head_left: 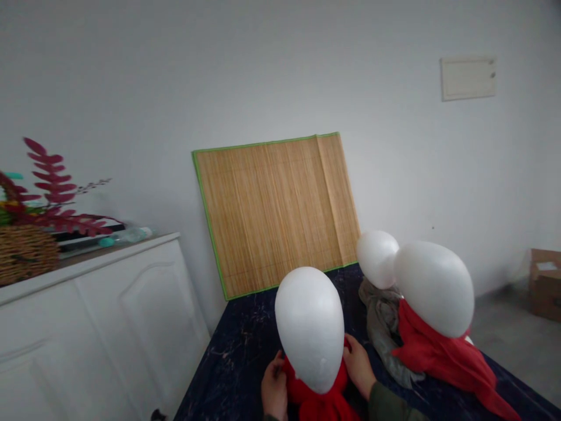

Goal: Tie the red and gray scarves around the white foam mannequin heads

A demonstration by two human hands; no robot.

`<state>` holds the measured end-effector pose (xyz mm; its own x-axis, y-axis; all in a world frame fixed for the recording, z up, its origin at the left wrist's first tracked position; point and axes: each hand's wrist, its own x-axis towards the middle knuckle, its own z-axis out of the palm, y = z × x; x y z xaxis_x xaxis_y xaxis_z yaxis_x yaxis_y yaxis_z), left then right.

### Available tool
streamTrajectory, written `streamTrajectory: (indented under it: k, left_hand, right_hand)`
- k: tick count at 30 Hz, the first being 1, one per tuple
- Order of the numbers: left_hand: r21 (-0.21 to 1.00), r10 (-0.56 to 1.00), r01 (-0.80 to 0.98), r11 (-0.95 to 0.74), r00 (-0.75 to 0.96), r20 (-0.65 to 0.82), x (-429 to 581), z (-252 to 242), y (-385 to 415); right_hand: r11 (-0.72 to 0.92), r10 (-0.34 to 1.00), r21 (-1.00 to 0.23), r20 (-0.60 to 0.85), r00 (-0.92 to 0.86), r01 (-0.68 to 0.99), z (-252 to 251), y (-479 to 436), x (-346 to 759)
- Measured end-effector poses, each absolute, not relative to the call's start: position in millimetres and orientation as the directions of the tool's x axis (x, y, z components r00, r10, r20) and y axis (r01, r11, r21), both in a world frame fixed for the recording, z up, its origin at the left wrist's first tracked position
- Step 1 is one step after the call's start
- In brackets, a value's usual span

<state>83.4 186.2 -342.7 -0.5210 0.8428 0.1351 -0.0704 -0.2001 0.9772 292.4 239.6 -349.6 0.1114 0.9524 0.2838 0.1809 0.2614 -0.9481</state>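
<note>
A smooth white egg-shaped form (309, 324), a balloon or a mannequin head, stands upright in front of me. Red cloth (326, 404) wraps round its narrow lower end and spreads toward me. To the left of it, my left hand (274, 386) has its fingers closed on the cloth's edge. On the other side my right hand (359, 365) pinches the same cloth, its fingertips partly hidden behind the white form. A dark green sleeve (390, 403) covers my right forearm.
Right of my hands are two more white egg-shaped forms (436, 286), with grey cloth (381, 318) and another red cloth (442, 356). A bamboo mat (280, 210) leans on the wall behind the dark table (234, 345). A white cabinet (153, 292) stands left.
</note>
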Motion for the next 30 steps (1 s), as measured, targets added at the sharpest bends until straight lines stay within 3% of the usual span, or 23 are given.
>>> streamTrajectory:
  k: [5, 10, 14, 16, 22, 30]
  left_hand:
    - [0.982, 0.870, 0.059, -0.181, -0.457, 0.188, 84, -332, 179]
    - [0.960, 0.877, 0.179, -0.214, -0.397, 0.269, 97, -326, 174]
    - [0.826, 0.832, 0.491, -0.277, -0.307, 0.462, 100, -325, 172]
    - [0.786, 0.821, 0.548, -0.288, -0.282, 0.497, 99, -324, 169]
    - [0.913, 0.912, 0.384, -0.135, -0.311, 0.266, 114, -307, 160]
    - [0.978, 0.853, 0.209, -0.013, -0.507, 0.120, 120, -292, 161]
  right_hand:
    - [0.195, 0.968, -0.977, 0.206, 0.140, 0.089, -344, 239, 294]
    - [0.163, 0.986, -0.985, 0.160, 0.045, -0.064, -343, 239, 299]
    - [0.151, 0.988, -0.982, 0.152, -0.004, -0.112, -343, 239, 301]
    - [0.153, 0.987, -0.978, 0.160, -0.034, -0.144, -342, 238, 301]
    - [0.106, 0.959, -0.935, 0.186, -0.213, -0.339, -332, 233, 300]
    - [0.086, 0.950, -0.922, 0.189, -0.247, -0.376, -333, 232, 295]
